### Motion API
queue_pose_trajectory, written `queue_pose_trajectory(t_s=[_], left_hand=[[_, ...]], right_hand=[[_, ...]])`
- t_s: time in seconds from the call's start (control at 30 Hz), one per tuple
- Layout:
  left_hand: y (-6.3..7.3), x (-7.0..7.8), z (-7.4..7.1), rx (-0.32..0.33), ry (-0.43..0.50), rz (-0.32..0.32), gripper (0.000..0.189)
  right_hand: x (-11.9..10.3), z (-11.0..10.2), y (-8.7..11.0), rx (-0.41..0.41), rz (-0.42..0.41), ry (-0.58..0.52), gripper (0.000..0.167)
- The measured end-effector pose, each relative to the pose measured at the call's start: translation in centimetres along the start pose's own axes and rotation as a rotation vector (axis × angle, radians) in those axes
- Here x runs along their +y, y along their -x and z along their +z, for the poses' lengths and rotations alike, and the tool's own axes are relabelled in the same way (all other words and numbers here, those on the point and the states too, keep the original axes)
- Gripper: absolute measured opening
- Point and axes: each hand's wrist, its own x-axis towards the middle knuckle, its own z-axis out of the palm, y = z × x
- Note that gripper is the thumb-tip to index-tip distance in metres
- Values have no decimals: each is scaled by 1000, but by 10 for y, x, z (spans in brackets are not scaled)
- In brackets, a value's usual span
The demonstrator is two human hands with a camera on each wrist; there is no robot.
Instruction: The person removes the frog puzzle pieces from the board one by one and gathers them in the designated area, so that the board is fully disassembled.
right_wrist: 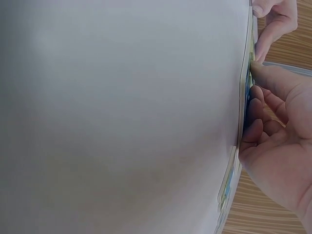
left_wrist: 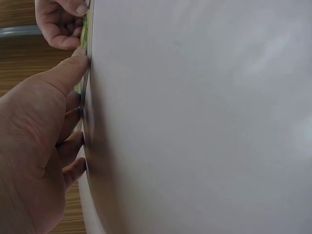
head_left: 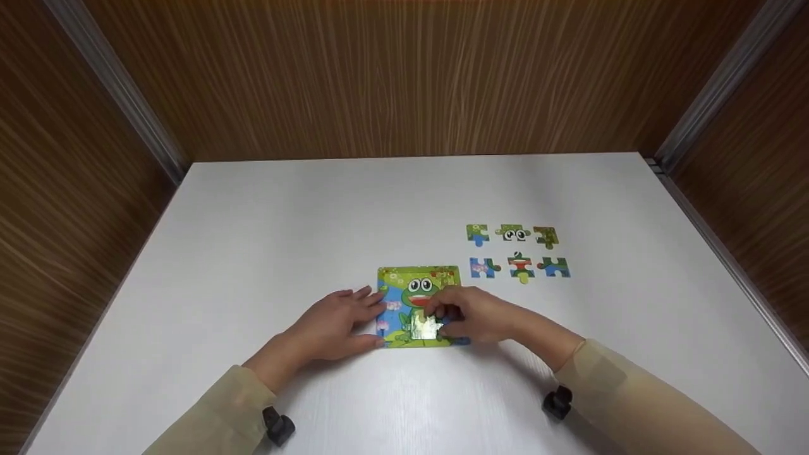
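Observation:
A square frog puzzle board (head_left: 390, 278) lies flat on the white table in the head view. My left hand (head_left: 341, 323) rests along the board's left side, fingers extended and fingertips touching its edge; the left wrist view shows that hand (left_wrist: 39, 131) beside the thin edge. Over the board's lower right, my right hand (head_left: 483, 314) pinches a glare-covered puzzle piece (head_left: 425, 327) between thumb and curled index finger. The piece lies in or just over the lower middle of the picture. In the right wrist view, the right hand (right_wrist: 282, 117) hides most of the board.
Several loose frog puzzle pieces lie in two rows right of the board, among them one with eyes (head_left: 513, 234) and one with a red mouth (head_left: 521, 266). Wood-grain panels (head_left: 404, 82) stand behind and at both sides of the table (head_left: 284, 215).

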Motion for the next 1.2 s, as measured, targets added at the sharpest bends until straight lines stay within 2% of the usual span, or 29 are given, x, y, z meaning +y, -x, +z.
queue_pose_trajectory(t_s=[0.2, 0.47, 0.63, 0.93, 1.2], left_hand=[[-2, 11, -2, 23, -81, 34, 61], [-3, 29, 0, -9, -175, 127, 52], [-1, 29, 4, 11, -220, 175, 44], [0, 27, 8, 25, -272, 201, 40], [-1, 26, 10, 52, -279, 221, 39]], right_hand=[[2, 0, 1, 4, -11, 20, 26], [1, 0, 0, 4, -49, 26, 29], [1, 0, 0, 11, -51, 48, 29], [-1, 4, 1, 29, -45, 55, 38], [-3, 7, 1, 47, -28, 78, 37]])
